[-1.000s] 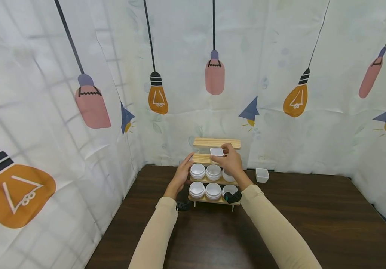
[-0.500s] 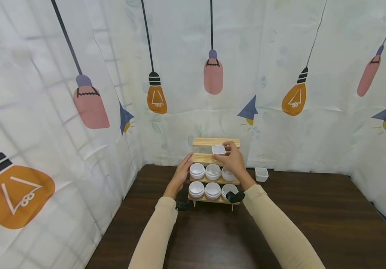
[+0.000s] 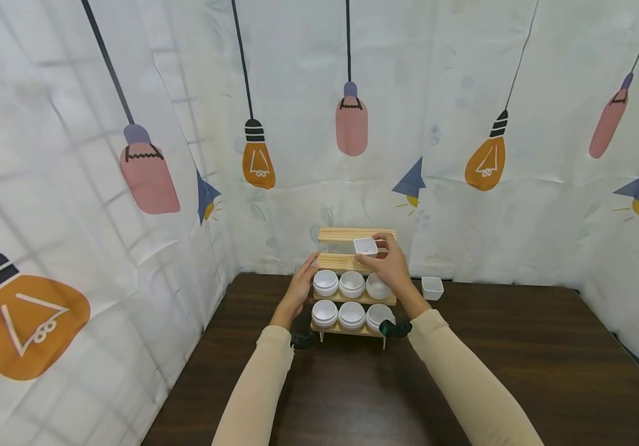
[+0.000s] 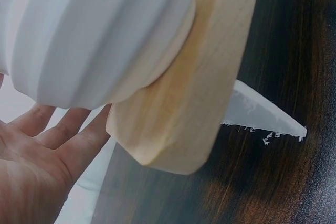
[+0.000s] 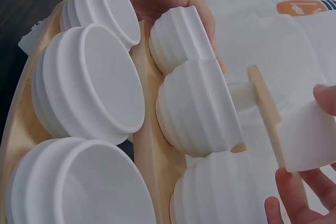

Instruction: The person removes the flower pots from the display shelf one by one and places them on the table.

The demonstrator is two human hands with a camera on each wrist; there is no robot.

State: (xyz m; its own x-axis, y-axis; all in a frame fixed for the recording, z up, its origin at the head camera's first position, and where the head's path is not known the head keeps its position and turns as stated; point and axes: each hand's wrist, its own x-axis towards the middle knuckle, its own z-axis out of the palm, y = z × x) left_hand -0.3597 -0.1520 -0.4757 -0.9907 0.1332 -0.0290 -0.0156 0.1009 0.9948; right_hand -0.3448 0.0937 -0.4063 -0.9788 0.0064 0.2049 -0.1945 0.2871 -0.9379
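A stepped wooden rack [image 3: 347,262] stands at the table's far edge, with round white ribbed bowls [image 3: 351,284] on its two lower steps. My right hand [image 3: 389,265] pinches a small square white dish [image 3: 365,246] just above the third step, under the top shelf. In the right wrist view the square dish [image 5: 310,139] sits between my fingertips [image 5: 287,187], past the rack's thin board [image 5: 265,109]. My left hand [image 3: 299,288] rests flat against the rack's left end. In the left wrist view its straight fingers [image 4: 68,129] lie beside the wooden side piece [image 4: 184,103] and a bowl [image 4: 94,35].
A second square white dish [image 3: 432,288] lies on the dark wooden table [image 3: 520,371] to the right of the rack. Printed cloth walls [image 3: 130,186] close in the left, back and right sides. Dark bands sit on both wrists.
My right hand has carried the square dish a little to the right and slightly up along the rack. The left hand has stayed against the rack's left end.
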